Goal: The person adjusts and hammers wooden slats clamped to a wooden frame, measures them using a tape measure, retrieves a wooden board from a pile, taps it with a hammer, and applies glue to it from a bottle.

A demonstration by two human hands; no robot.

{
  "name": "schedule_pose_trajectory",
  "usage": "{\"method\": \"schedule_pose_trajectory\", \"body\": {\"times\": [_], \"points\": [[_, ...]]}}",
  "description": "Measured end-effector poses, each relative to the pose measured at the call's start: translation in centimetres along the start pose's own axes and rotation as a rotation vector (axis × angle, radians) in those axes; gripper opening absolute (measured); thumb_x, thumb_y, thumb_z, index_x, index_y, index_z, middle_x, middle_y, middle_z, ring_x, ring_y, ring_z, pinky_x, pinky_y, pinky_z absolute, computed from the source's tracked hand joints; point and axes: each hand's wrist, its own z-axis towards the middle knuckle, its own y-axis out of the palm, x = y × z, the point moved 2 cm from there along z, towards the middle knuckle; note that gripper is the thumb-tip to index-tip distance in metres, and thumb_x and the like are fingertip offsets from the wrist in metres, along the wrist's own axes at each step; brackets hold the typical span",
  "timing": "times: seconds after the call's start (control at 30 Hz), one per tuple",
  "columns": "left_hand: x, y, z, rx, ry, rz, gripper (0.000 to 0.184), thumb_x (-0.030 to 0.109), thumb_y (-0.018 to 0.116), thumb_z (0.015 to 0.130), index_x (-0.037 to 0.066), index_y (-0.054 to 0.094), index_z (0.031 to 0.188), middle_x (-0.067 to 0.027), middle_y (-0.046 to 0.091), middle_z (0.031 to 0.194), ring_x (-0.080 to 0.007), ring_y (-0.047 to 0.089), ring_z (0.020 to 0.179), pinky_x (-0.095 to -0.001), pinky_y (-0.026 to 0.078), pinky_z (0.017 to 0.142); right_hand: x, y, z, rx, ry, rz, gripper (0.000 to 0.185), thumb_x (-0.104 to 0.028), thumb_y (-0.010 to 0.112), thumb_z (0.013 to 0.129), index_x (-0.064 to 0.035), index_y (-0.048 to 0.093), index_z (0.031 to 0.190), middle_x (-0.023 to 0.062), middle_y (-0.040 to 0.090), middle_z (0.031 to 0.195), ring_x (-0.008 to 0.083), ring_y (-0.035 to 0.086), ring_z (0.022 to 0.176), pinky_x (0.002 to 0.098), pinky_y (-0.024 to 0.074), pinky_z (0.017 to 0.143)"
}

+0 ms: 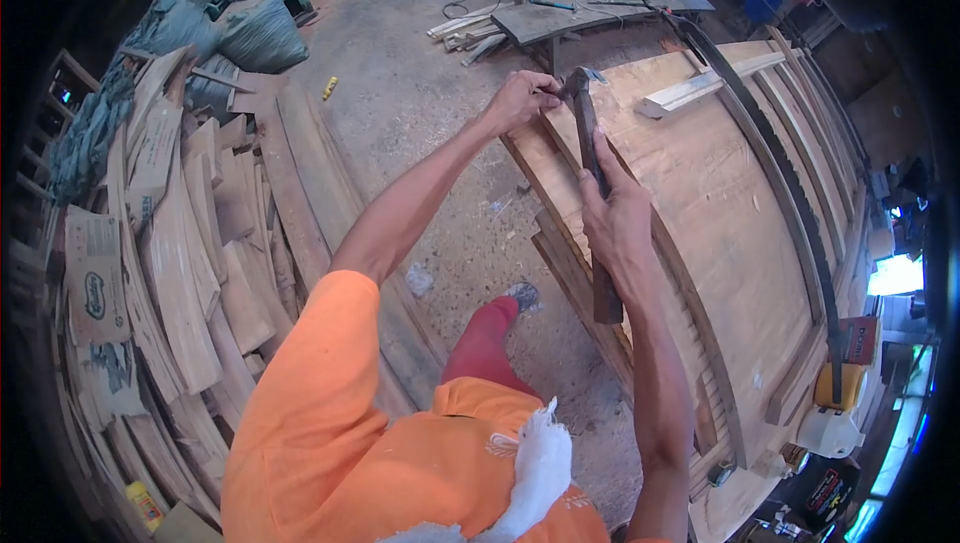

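My right hand (617, 218) is wrapped round the handle of a claw hammer (586, 125), whose head points away from me. Just left of that head, my left hand (522, 101) is closed in a pinch at the far corner of the wooden workpiece; whatever sits between its fingertips is too small to make out. Under both hands runs a long wooden strip (560, 168) along the near edge of a plywood panel (700, 178). A curved wooden batten (690, 308) lies on the panel to the right of my right forearm.
Stacked planks (185, 253) fill the left side, with stuffed sacks (262, 33) behind them. On the panel are a short wood block (700, 88) and a long dark saw blade (770, 143). A tape measure (720, 473) and a yellow container (840, 385) stand at the right.
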Motion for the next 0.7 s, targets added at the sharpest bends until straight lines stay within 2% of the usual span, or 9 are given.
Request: {"method": "schedule_pose_trajectory", "body": {"times": [0.13, 0.2, 0.3, 0.37, 0.43, 0.53, 0.6, 0.7], "points": [[0.0, 0.2, -0.2, 0.016, -0.017, -0.034, 0.013, 0.003, 0.078, 0.091, -0.002, 0.075, 0.102, -0.0047, 0.075, 0.089, -0.0101, 0.066, 0.088, -0.0311, 0.052, 0.082, -0.7, -0.3, 0.1, 0.040, -0.060, -0.052, 0.056, -0.016, 0.061, 0.102, -0.0182, 0.053, 0.157, 0.0235, 0.053, 0.064, 0.0258, 0.054, 0.054, 0.0425, 0.0491, 0.060], [-0.2, 0.5, -0.1, 0.057, 0.087, -0.082, 0.014, 0.004, 0.079, 0.088, -0.001, 0.075, 0.100, -0.0092, 0.076, 0.086, -0.0130, 0.068, 0.084, -0.0336, 0.053, 0.080, -1.3, -0.5, -0.2, 0.040, -0.052, -0.061, 0.056, -0.016, 0.062, 0.101, -0.0181, 0.053, 0.157, 0.0248, 0.055, 0.065, 0.0272, 0.056, 0.055, 0.0433, 0.0498, 0.061], [-0.4, 0.6, -0.4, 0.064, 0.089, -0.184, 0.011, 0.002, 0.077, 0.089, -0.001, 0.075, 0.100, -0.0091, 0.075, 0.086, -0.0132, 0.069, 0.086, -0.0337, 0.054, 0.081, -1.2, -0.2, -0.5, 0.068, -0.087, -0.019, 0.057, -0.016, 0.062, 0.101, -0.0179, 0.052, 0.157, 0.0262, 0.057, 0.068, 0.0300, 0.058, 0.056, 0.0442, 0.0503, 0.061], [-0.5, 0.7, -0.6, 0.080, 0.049, -0.140, 0.010, 0.001, 0.076, 0.089, -0.001, 0.075, 0.099, -0.0088, 0.075, 0.085, -0.0128, 0.068, 0.086, -0.0328, 0.054, 0.080, 0.4, 0.6, -0.1, 0.092, -0.176, -0.025, 0.058, -0.015, 0.063, 0.101, -0.0174, 0.051, 0.158, 0.0272, 0.060, 0.071, 0.0306, 0.060, 0.058, 0.0447, 0.0511, 0.063], [-1.1, 1.0, -0.3, 0.098, 0.014, -0.095, 0.009, 0.000, 0.074, 0.089, -0.001, 0.075, 0.098, -0.0084, 0.075, 0.085, -0.0123, 0.068, 0.087, -0.0319, 0.054, 0.080, 0.3, 0.2, -0.2, 0.071, -0.163, -0.056, 0.058, -0.015, 0.062, 0.101, -0.0174, 0.050, 0.158, 0.0262, 0.060, 0.072, 0.0296, 0.060, 0.059, 0.0441, 0.0512, 0.063], [-0.8, 0.8, -0.4, 0.099, 0.069, -0.256, 0.009, -0.001, 0.073, 0.089, -0.002, 0.074, 0.098, -0.0082, 0.074, 0.084, -0.0118, 0.068, 0.086, -0.0307, 0.054, 0.079, -0.9, -0.5, 0.0, 0.082, -0.181, -0.052, 0.059, -0.014, 0.062, 0.102, -0.0176, 0.049, 0.159, 0.0240, 0.061, 0.073, 0.0273, 0.059, 0.060, 0.0432, 0.0511, 0.064], [0.2, 0.5, -1.0, 0.072, 0.093, -0.070, 0.010, 0.001, 0.073, 0.092, -0.002, 0.074, 0.102, -0.0061, 0.078, 0.091, -0.0122, 0.070, 0.088, -0.0317, 0.056, 0.081, -1.6, -0.9, -0.4, 0.117, -0.196, -0.018, 0.059, -0.013, 0.062, 0.103, -0.0179, 0.048, 0.160, 0.0228, 0.061, 0.074, 0.0261, 0.058, 0.061, 0.0429, 0.0508, 0.064], [-0.5, 1.0, -1.0, 0.101, 0.064, -0.105, 0.011, 0.002, 0.071, 0.092, -0.001, 0.074, 0.102, -0.0066, 0.077, 0.090, -0.0131, 0.070, 0.086, -0.0308, 0.055, 0.079, -2.0, -1.0, -0.7, 0.195, -0.327, 0.047, 0.061, -0.011, 0.061, 0.103, -0.0168, 0.045, 0.162, 0.0219, 0.059, 0.073, 0.0261, 0.057, 0.061, 0.0426, 0.0496, 0.061]]}}
